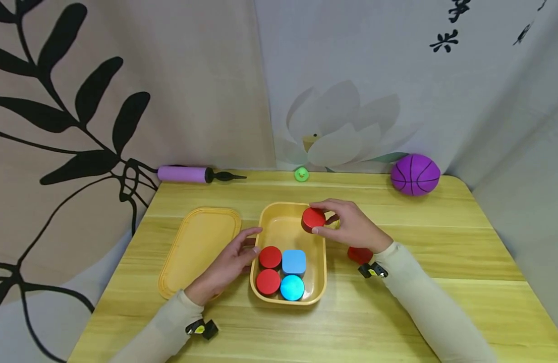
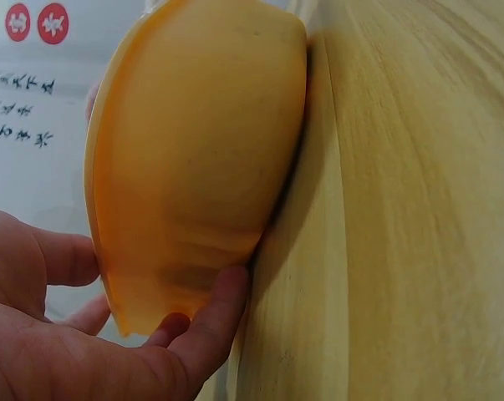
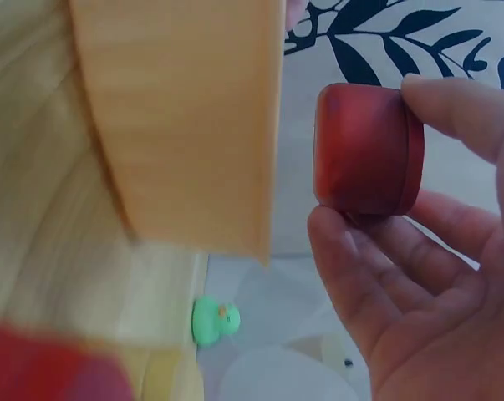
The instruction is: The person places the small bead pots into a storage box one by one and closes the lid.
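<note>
In the head view, a red tin [image 1: 313, 220] is held over the far right part of the box [image 1: 279, 229], pinched between the thumb and fingers of the right hand [image 1: 351, 223]. In the near half of the box, two other red tins [image 1: 268, 282] are lined along the left, with a blue block [image 1: 294, 261] and a blue tin [image 1: 292, 288] set to their right. A lid [image 1: 199, 247] is laid flat to the left of the box; to its right, a red piece [image 1: 358, 254] is partly hidden by the sleeve [image 1: 424, 297].

In the left wrist view, the outer wall of the box is touched by the left hand [image 2: 93, 351], at the rim and lower down; nothing is grasped, and steadying seems intended.

In the right wrist view, the red tin is seen side-on, gripped above the box's rim and apart from its wall. A duck [image 3: 211, 321] is seen beyond the box.

The filling of the box appears to be in hand. A lowering into its far half would be called for next, with the pinch released only once the floor is met.
</note>
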The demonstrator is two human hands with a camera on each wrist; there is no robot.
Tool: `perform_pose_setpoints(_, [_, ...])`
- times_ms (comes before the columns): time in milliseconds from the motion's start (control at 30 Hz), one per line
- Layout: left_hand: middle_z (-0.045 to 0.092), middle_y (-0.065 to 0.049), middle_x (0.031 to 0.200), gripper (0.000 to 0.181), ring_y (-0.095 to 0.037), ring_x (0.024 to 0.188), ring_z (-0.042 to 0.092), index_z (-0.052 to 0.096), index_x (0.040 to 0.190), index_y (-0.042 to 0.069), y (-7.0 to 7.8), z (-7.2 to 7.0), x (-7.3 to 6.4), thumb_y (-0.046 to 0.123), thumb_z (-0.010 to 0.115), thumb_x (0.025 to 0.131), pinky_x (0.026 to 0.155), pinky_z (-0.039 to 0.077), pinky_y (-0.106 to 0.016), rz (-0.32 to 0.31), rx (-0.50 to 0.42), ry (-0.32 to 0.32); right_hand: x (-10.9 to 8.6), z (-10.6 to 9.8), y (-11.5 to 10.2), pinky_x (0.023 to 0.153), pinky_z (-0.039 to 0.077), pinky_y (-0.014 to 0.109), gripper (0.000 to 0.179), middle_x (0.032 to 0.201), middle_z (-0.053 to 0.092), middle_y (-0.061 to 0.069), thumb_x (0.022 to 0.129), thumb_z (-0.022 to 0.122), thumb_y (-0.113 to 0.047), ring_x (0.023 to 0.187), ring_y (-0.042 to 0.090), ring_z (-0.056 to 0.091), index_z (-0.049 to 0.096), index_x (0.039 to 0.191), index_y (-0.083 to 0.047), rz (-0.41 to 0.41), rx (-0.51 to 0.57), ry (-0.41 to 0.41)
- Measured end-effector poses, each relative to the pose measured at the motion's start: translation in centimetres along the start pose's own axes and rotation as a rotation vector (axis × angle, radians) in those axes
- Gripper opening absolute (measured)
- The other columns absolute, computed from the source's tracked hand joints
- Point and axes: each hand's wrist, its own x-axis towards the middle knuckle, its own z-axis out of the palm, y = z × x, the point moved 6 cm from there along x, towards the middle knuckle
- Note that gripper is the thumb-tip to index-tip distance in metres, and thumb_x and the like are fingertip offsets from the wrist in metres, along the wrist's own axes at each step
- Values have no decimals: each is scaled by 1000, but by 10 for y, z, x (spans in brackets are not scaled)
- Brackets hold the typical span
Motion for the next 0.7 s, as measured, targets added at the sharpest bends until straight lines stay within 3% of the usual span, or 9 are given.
perform_pose_setpoints(300, [45, -19, 156, 51, -34, 135, 56, 37, 162, 29, 0, 0, 2, 24, 51, 113, 98, 56, -43, -12, 1, -9, 27, 30, -5, 94, 61, 37, 59, 129, 72, 3, 93, 83, -32, 117, 20, 69, 65, 143, -6, -32, -44, -44])
perform_pose_setpoints(533, [45, -20, 157, 52, -34, 136, 55, 36, 163, 28, -2, 0, 2, 23, 50, 114, 97, 56, -43, -20, 16, -13, 45, 56, -8, 90, 62, 29, 58, 129, 71, 5, 95, 80, -30, 115, 18, 69, 63, 143, -3, -40, -28, -130])
perform_pose_setpoints(700, [46, -20, 156, 50, -35, 136, 55, 37, 162, 30, -1, 0, 1, 24, 49, 114, 97, 56, -43, -16, 6, -8, 53, 73, -17, 98, 59, 35, 55, 134, 69, 5, 97, 78, -31, 118, 20, 67, 63, 142, -5, -58, -124, -178])
